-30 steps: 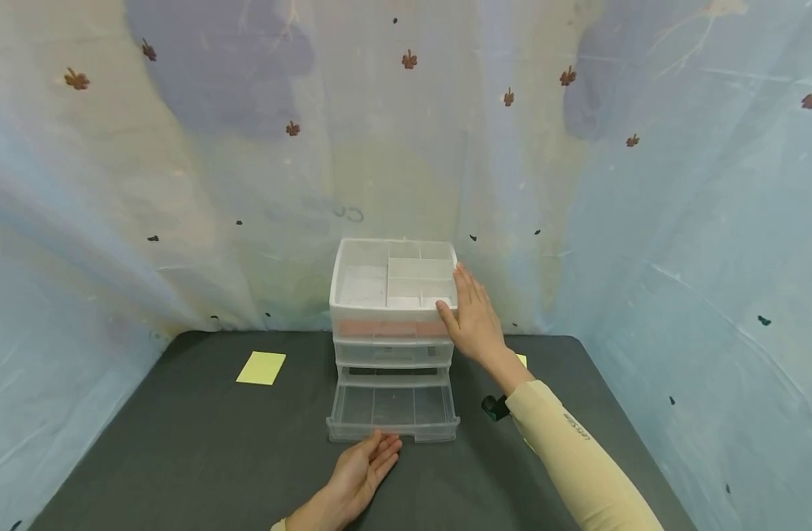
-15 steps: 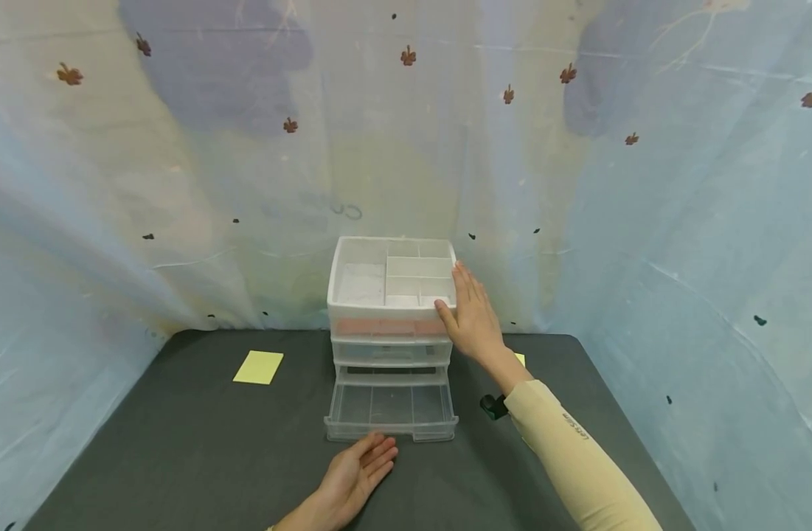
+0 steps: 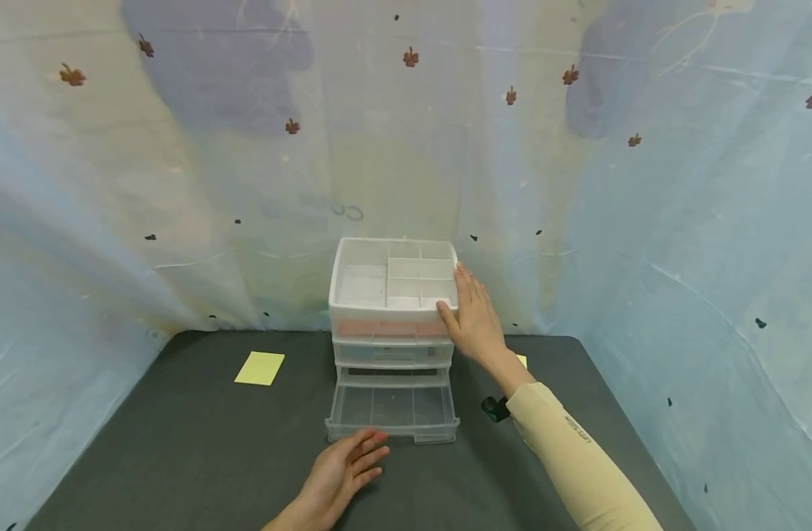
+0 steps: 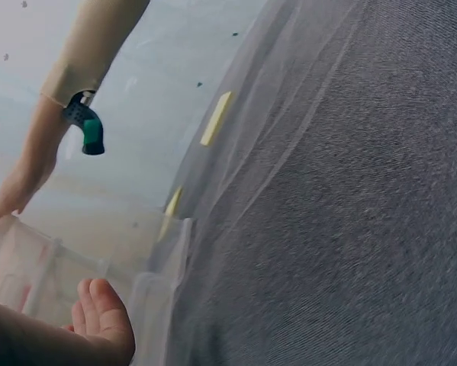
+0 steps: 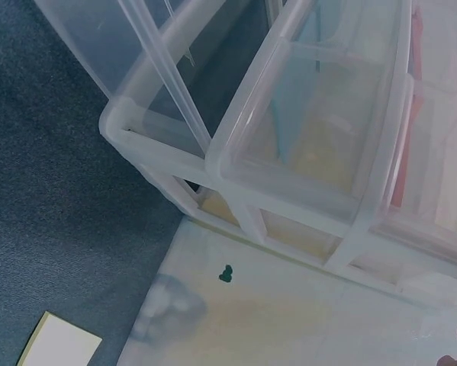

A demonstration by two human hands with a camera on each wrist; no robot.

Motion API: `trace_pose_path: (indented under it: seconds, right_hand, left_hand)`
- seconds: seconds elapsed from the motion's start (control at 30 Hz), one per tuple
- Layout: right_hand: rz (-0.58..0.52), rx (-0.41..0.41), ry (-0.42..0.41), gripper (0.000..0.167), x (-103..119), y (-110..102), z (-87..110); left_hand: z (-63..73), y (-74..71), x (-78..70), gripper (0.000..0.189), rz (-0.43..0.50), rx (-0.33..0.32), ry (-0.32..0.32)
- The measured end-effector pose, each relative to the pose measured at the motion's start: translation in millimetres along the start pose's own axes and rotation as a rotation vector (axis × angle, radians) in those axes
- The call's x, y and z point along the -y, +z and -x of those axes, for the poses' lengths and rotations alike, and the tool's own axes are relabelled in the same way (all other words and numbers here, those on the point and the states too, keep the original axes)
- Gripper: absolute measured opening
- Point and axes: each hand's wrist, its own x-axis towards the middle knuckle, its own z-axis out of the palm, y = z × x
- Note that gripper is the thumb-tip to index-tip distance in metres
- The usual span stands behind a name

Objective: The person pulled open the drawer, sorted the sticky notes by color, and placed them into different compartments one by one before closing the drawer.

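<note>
A white and clear plastic drawer organizer [image 3: 392, 313] stands at the back middle of the dark table. Its bottom drawer [image 3: 392, 413] is pulled out toward me; the two drawers above are closed. Divided compartments fill its top. In the head view my right hand [image 3: 475, 317] rests along the top's right edge, fingers straight and thumb at the front corner. My left hand [image 3: 342, 468] is just in front of the pulled-out drawer, palm turned inward, fingers loosely extended with nothing in them. The left wrist view shows the left hand [image 4: 98, 324] beside the clear drawer front [image 4: 156, 305].
A yellow sticky note [image 3: 259, 368] lies left of the organizer. Another yellow note [image 3: 521, 361] is partly hidden behind the right forearm. A patterned curtain [image 3: 392, 147] hangs behind the table and along both sides. The right wrist wears a dark camera strap [image 3: 495, 408].
My left hand has drawn a little to the left and away from the underside of the drawer front. The right hand stays on the organizer, and the drawer has not visibly moved.
</note>
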Motion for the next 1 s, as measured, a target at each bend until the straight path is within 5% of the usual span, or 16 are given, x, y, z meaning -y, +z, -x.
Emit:
trace_pose_path:
  seconds: [0.1,0.2,0.37,0.6,1.0]
  right_hand:
    - [-0.004,0.003,0.006,0.076,-1,1,0.0]
    - [-0.012,0.0,0.007,0.076,-2,1,0.5]
    - [-0.017,-0.003,0.003,0.076,-2,2,0.9]
    - [-0.026,-0.007,0.001,0.075,-1,-1,0.6]
    - [-0.027,-0.016,-0.014,0.078,-2,1,0.6]
  left_hand:
    - [3.2,-1.7,-5.8,0.079,-0.043,-0.008,0.032]
    - [2.6,-2.4,-10.2,0.075,-0.107,-0.082,0.103]
    - [-5.8,-10.8,-14.8,0.051,-0.302,-0.257,0.312]
    - [-22.6,-39.0,-26.9,0.037,-0.524,-0.344,0.626]
    - [-52.7,-109.8,-53.8,0.043,-0.803,-0.518,0.645]
